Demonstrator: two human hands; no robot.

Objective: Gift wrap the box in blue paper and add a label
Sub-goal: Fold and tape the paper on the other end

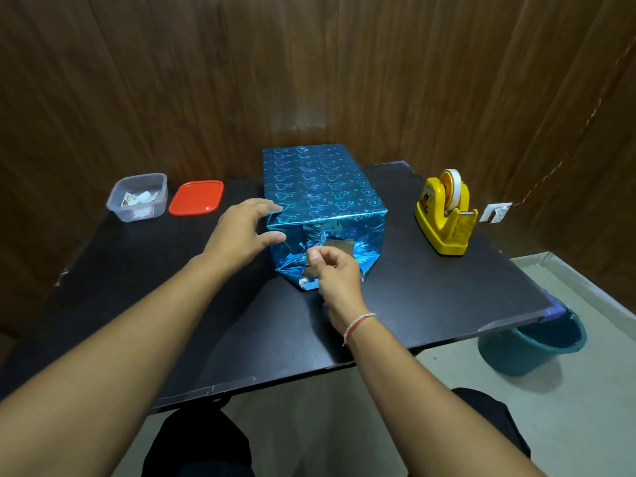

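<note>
Left hand point(241, 232) spread against the wrapped box point(320, 201); right hand point(335, 273) pinches its end flap.

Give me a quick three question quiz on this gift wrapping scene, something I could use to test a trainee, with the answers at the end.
1. True or false: the red lid is on the clear container.
2. Which hand works at the near end flap of the blue wrapped box: A) left hand, B) right hand, C) neither?
3. Fill in: the yellow tape dispenser stands to the ____ of the box.

Key
1. False: it lies on the black table beside the container.
2. B: the right hand pinches at the flap, while the left hand steadies the box's left corner.
3. Right.
</note>
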